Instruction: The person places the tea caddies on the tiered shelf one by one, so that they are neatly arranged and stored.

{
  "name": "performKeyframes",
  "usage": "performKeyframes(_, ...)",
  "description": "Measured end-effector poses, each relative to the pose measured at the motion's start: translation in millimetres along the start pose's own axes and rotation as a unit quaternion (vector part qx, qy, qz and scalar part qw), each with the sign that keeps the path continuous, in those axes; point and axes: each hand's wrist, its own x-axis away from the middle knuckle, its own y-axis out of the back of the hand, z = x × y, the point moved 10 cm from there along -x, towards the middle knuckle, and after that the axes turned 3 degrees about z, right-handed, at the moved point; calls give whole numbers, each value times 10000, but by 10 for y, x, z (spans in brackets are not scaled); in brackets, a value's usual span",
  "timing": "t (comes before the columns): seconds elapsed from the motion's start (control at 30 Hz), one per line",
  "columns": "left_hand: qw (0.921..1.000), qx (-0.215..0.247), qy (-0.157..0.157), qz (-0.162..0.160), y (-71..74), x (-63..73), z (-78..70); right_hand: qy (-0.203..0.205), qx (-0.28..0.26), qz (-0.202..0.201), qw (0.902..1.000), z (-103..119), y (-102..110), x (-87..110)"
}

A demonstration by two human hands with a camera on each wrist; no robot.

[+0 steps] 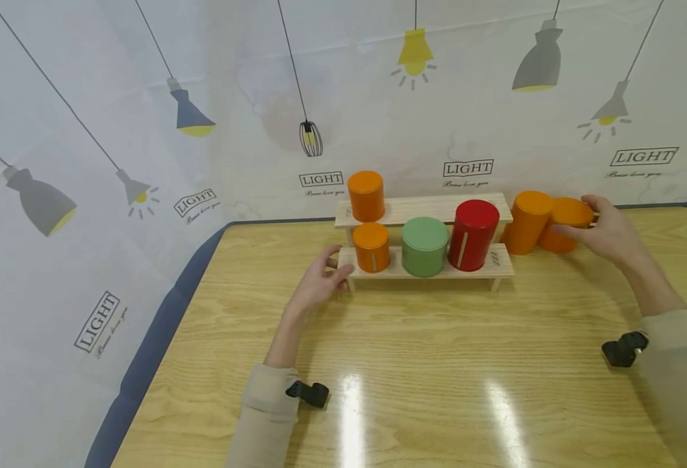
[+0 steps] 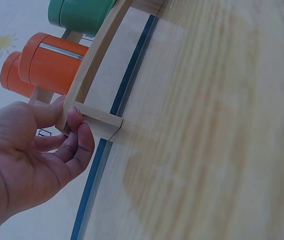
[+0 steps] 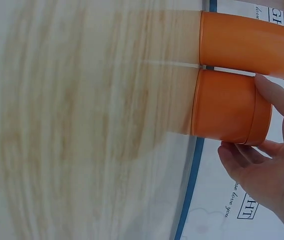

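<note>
Glossy bench (image 1: 413, 351) beneath smooth, squat orange canister (image 3: 226, 106), partly covered by right grip (image 1: 608, 233), half-curled round it; lower wooden shelf (image 1: 502, 267) pinched in left grip (image 1: 318, 285).

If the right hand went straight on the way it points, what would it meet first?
The squat orange canister the right hand grips comes first. Beyond it, the taller orange canister or the printed backdrop could follow; depth is unclear.

Wooden table (image 1: 419, 351), on it a rack (image 1: 396, 262), tall orange canister (image 1: 528, 224), shorter orange canister (image 1: 572, 212)
</note>
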Motion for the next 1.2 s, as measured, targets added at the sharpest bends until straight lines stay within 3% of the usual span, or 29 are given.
performKeyframes(0.17,10000,60,9,12,-2,-1,-1,-53,-99,-178,9998,-28,29,5)
performKeyframes(0.4,10000,-1,4,-6,2,17,-24,-15,-313,-798,9963,-44,223,71)
performKeyframes(0.83,10000,81,-17,9,-7,15,-10,35,-324,-2069,9778,240,698,307)
performKeyframes(0.97,10000,21,-45,9,-3,21,-14,153,-405,-2248,9734,378,796,352)
performKeyframes(1.2,10000,62,-16,39,-4,13,4,409,-610,-2175,9733,722,811,358)
